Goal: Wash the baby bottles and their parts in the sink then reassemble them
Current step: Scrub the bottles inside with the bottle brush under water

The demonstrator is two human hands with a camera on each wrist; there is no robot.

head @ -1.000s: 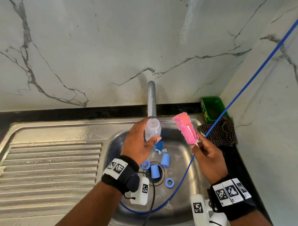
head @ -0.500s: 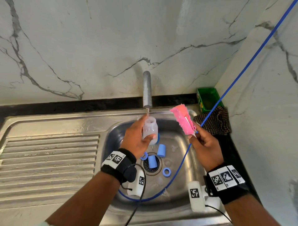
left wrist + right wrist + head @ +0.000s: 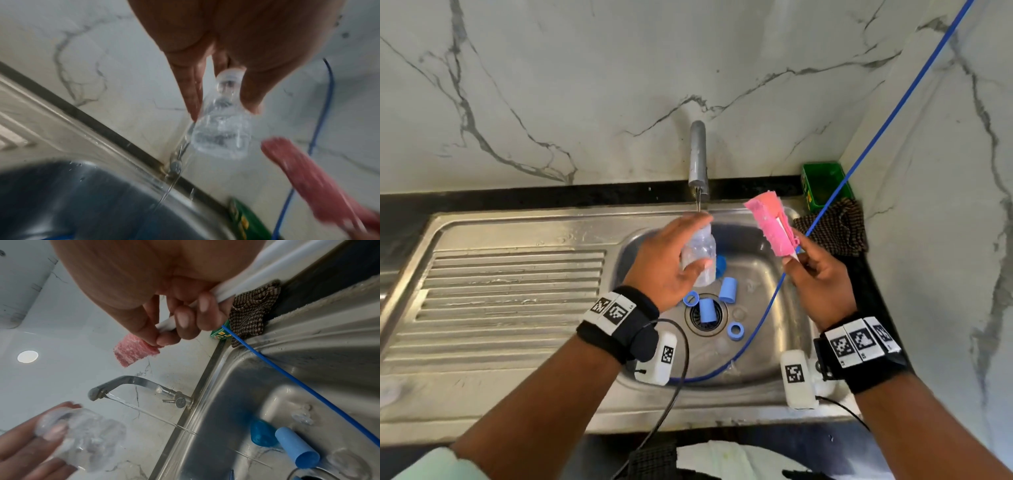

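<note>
My left hand (image 3: 674, 260) grips a small clear baby bottle (image 3: 699, 255) over the sink basin (image 3: 774, 342), just below the tap (image 3: 698, 161), which runs a thin stream. In the left wrist view the bottle (image 3: 223, 129) is blurred between thumb and fingers. My right hand (image 3: 820, 277) holds the white handle of a pink sponge brush (image 3: 772, 228), its head up and to the right of the bottle. Two blue caps (image 3: 727, 289) (image 3: 707, 310) and two blue rings (image 3: 691, 298) (image 3: 735, 330) lie around the drain (image 3: 707, 317). A blue part (image 3: 262, 433) and clear teats (image 3: 301, 416) lie nearby.
A ribbed steel draining board (image 3: 510, 301) lies left of the basin. A green tray (image 3: 822, 185) and a checked cloth (image 3: 832, 229) sit at the back right corner. A blue cable (image 3: 876, 130) runs from the upper right down into the basin. Marble walls close the back and right.
The left hand has lowered and tilted the bottle slightly away from the tap's mouth. The right hand keeps the brush raised in about the same place.
</note>
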